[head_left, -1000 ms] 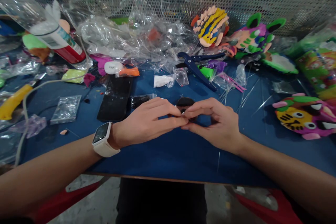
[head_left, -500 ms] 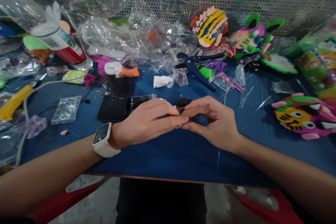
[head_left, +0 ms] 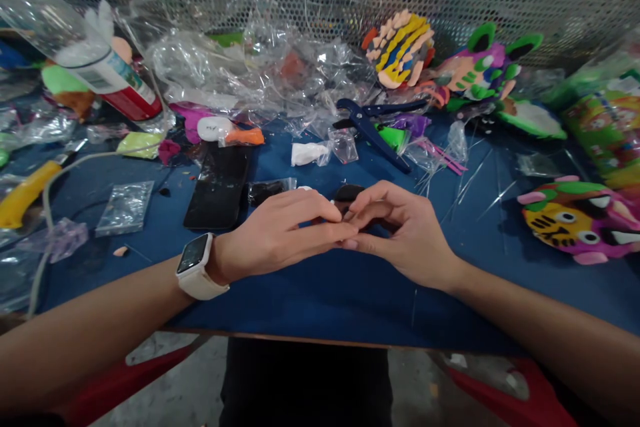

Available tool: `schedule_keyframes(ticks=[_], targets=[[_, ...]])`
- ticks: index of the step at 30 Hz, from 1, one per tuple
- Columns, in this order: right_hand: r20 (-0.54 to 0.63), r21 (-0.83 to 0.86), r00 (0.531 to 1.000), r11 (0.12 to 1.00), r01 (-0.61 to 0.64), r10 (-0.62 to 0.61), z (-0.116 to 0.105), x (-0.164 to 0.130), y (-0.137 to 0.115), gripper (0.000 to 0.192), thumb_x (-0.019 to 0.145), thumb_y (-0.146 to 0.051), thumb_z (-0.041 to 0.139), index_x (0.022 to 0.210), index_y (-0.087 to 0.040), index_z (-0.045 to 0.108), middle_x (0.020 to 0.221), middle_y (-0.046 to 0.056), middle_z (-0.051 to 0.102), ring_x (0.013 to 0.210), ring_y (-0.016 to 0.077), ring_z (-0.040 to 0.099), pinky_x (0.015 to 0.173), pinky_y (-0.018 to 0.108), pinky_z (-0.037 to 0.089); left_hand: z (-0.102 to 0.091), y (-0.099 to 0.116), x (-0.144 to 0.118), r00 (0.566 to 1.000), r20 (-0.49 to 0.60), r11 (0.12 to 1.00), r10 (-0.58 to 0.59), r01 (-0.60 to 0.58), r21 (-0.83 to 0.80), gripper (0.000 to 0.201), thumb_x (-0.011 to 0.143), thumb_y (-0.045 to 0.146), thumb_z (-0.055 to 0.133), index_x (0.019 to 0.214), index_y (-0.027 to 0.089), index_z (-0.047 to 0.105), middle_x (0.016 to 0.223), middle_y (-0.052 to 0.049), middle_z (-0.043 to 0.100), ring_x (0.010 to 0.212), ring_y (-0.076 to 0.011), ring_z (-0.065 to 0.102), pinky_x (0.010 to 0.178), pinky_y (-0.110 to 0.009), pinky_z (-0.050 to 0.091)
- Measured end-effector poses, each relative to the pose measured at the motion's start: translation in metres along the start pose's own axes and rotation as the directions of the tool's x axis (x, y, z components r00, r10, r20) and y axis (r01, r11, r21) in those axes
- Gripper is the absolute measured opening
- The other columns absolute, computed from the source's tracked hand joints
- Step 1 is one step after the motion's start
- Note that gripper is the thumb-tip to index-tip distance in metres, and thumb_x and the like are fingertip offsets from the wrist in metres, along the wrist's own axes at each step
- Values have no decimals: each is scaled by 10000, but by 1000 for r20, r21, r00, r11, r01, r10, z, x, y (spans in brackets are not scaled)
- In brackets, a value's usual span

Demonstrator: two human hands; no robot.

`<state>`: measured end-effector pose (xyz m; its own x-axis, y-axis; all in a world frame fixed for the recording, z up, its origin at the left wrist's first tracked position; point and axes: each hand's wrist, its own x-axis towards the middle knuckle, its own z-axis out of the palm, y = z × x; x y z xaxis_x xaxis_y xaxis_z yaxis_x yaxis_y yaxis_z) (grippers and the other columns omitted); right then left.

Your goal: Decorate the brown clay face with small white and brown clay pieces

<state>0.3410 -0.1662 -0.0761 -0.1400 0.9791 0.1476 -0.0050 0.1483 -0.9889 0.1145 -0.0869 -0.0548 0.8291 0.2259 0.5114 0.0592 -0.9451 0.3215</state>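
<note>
While both hands meet fingertip to fingertip, left hand (head_left: 280, 230) and right hand (head_left: 400, 233) pinch 1 small black piece (head_left: 349, 193) between them. Risk, judged: piece slips and vanishes among plastic wrappers (head_left: 250, 73) beyond the hands.

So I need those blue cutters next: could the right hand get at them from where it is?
Probably yes: the blue cutters lie uncovered just beyond the right hand, with only loose plastic around them.
</note>
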Motion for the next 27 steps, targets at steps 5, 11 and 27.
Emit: schedule_keyframes(ticks=[5, 11, 27], targets=[[29, 42, 997, 996, -75, 74, 1, 0, 1, 458, 777, -411, 976, 1094, -224, 704, 901, 32, 847, 851, 226, 835, 790, 344, 693, 3, -1, -1, 996, -60, 997, 71, -68, 43, 127, 1051, 185, 646, 1084, 229, 761, 919, -61, 766, 829, -175, 724, 776, -291, 599], [25, 67, 996, 994, -83, 81, 2, -2, 0, 432, 766, -378, 985, 1082, -237, 727, 911, 29, 850, 886, 245, 842, 870, 385, 694, 5, 1, 0, 987, -122, 993, 109, -101, 65, 103, 1056, 196, 646, 1056, 223, 745, 861, -33, 747, 772, -153, 704, 730, -275, 581], [-20, 91, 997, 993, -78, 80, 8, -7, -3, 430, 771, -336, 986, 1114, -236, 746, 938, 24, 850, 877, 224, 838, 822, 348, 701, 6, 0, -2, 979, -152, 989, 139, -130, 72, 70, 1054, 195, 657, 1062, 212, 724, 897, -23, 756, 778, -140, 709, 729, -264, 575]])
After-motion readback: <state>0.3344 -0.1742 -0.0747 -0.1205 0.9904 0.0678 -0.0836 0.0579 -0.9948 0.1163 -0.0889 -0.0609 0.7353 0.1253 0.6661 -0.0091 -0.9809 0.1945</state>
